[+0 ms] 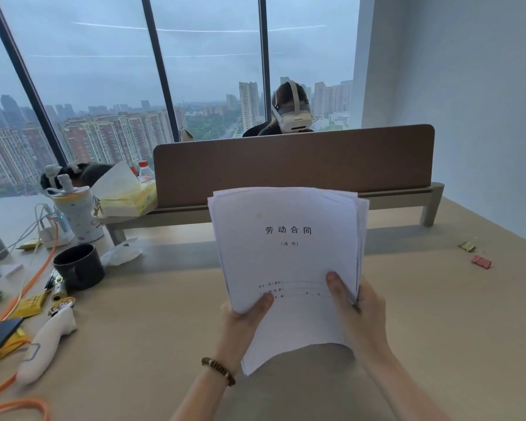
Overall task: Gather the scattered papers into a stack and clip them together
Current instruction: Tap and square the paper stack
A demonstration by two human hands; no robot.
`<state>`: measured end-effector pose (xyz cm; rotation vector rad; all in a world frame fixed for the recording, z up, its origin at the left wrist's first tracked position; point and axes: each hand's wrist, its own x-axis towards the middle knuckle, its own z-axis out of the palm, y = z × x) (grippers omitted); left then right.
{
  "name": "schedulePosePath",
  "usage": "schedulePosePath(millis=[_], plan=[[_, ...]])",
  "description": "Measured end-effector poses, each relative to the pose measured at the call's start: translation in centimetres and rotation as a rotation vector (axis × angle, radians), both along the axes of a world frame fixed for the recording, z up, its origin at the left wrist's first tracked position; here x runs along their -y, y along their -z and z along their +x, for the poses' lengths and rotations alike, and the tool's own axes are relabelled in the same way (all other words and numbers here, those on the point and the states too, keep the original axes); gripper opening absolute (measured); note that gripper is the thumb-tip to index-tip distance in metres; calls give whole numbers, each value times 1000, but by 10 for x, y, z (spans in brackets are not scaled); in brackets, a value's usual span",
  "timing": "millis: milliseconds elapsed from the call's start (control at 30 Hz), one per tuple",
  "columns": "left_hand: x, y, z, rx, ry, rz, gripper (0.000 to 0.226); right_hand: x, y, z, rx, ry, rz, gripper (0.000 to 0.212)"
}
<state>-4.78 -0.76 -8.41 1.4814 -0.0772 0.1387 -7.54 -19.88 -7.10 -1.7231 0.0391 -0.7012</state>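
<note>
Above the middle of the desk [170,323], one stack of papers [286,253] is held up off the surface, tilted toward the camera, its sheets fanned a little unevenly along the top and right edges. Its cover sheet reads "劳动合同" in large characters, with "(通用)" in smaller print beneath; the lines of small writing lower down are too fine to read. Two hands hold it: the left hand [243,323] grips the lower left edge with its thumb pressed on the front, and the right hand [359,308] grips the lower right edge, thumb likewise on the front sheet. A beaded bracelet [218,371] circles the left wrist.

Toward the desk's right edge lie two small items, a red clip [481,261] and, just beyond it, a yellowish one [467,246], well apart from the stack. Along the left edge stand one black mug [79,266], one white controller [47,344], one patterned bottle [75,214] and one tissue box [128,200]. One brown divider panel [292,162] spans the far edge.
</note>
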Motion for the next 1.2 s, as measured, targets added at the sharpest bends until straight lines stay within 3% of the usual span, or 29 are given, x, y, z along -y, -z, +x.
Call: schedulePosePath(millis=[67, 133, 200, 367, 433, 500, 600, 700, 800, 867, 967, 1067, 1200], plan=[[-1, 4, 2, 12, -30, 59, 9, 1, 5, 3, -51, -27, 25, 69], [-5, 4, 6, 40, -39, 135, 9, 4, 7, 6, -63, -18, 39, 75], [-11, 0, 10, 53, 4, 185, 11, 9, 5, 7, -95, -35, 5, 72], [-30, -17, 11, -13, 161, 250, 16, 23, -3, 19, -249, -122, -280, 38], [-36, -24, 15, -139, 208, 151, 36, 25, -4, 21, -317, -160, -225, 34], [-37, -34, 16, -301, 260, -20, 50, 24, -5, 21, -362, -245, 40, 29], [-39, -42, 11, -476, 469, -441, 64, 23, -10, 19, -426, -342, 364, 25], [-35, -36, 0, -397, 508, -697, 88, 22, -2, 27, -439, -232, 405, 27], [-10, -36, -20, -339, 448, -762, 101, 16, 8, 34, -398, -78, 477, 29], [11, -36, -28, -353, 404, -690, 90, 6, 9, 33, -348, 15, 572, 25], [37, -19, -26, -422, 232, -548, 45, -9, 12, 29, -270, 156, 586, 21], [44, -12, -19, -510, 113, -581, 33, -18, 15, 21, -222, 218, 591, 25], [39, -11, -10, -486, 53, -526, 25, -16, 13, 12, -162, 142, 567, 20]])
